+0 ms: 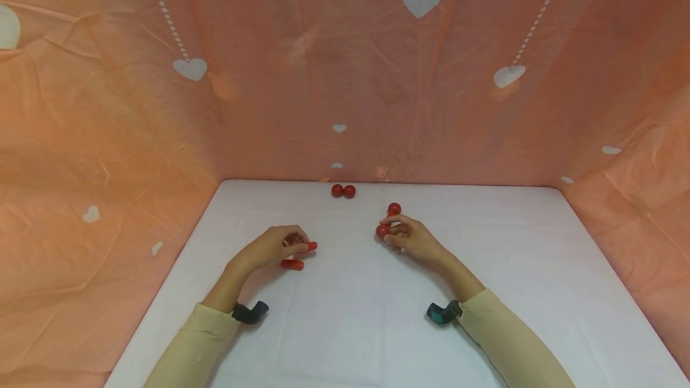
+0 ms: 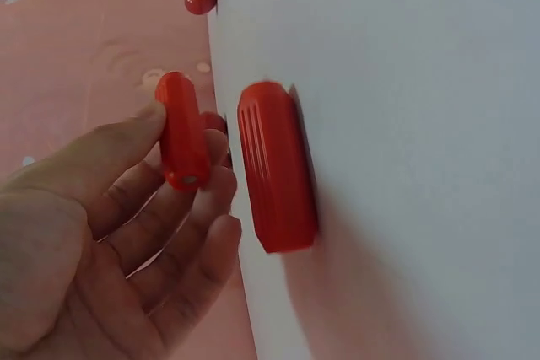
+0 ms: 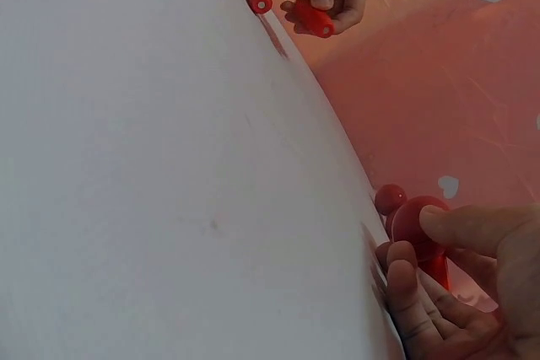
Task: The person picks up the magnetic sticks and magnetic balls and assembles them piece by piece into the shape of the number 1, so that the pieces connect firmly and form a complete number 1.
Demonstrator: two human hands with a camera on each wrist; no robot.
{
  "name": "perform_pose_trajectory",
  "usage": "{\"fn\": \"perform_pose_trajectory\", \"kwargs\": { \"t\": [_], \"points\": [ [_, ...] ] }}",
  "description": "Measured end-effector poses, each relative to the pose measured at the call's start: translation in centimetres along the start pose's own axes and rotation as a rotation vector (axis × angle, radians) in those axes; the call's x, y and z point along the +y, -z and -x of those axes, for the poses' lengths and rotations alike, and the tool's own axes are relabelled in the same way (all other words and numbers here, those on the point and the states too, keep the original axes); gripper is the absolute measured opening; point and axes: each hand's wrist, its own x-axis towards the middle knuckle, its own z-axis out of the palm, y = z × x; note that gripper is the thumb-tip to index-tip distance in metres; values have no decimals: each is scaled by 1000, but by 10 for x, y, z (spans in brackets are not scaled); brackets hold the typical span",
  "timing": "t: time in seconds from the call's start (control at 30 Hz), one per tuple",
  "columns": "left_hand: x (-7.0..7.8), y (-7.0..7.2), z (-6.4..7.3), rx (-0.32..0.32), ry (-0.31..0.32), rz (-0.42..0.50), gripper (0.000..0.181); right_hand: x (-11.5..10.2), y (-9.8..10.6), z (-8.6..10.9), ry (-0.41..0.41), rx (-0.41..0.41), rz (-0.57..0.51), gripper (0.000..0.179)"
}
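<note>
My left hand (image 1: 280,244) pinches a short red ribbed rod (image 2: 182,132) between thumb and fingers, above the table. A second red rod (image 2: 275,166) lies on the white surface just beside that hand; a pale grey dot shows on its end in the right wrist view. My right hand (image 1: 417,239) grips a red ball (image 3: 415,223) between thumb and fingers. Another red rod (image 3: 436,269), partly hidden by the fingers, runs from this ball toward a further red ball (image 1: 395,209). Whether all three are joined is hard to tell.
Two more red balls (image 1: 343,191) sit side by side near the back edge of the white table (image 1: 334,328). Peach-coloured cloth with white hearts (image 1: 302,94) walls in the back and both sides. Each wrist wears a dark device (image 1: 250,313).
</note>
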Motion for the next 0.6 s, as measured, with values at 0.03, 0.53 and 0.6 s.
{"fn": "perform_pose_trajectory", "kwargs": {
  "t": [0.03,0.53,0.6],
  "points": [
    [1,-1,-1,3,2,14,10,0,0,0,1,0,-6,38],
    [17,-12,-13,38,-16,188,26,0,-1,1,-7,5,-25,37],
    [19,-14,-15,45,-16,193,27,-1,-1,1,-8,6,-25,37]
  ]
}}
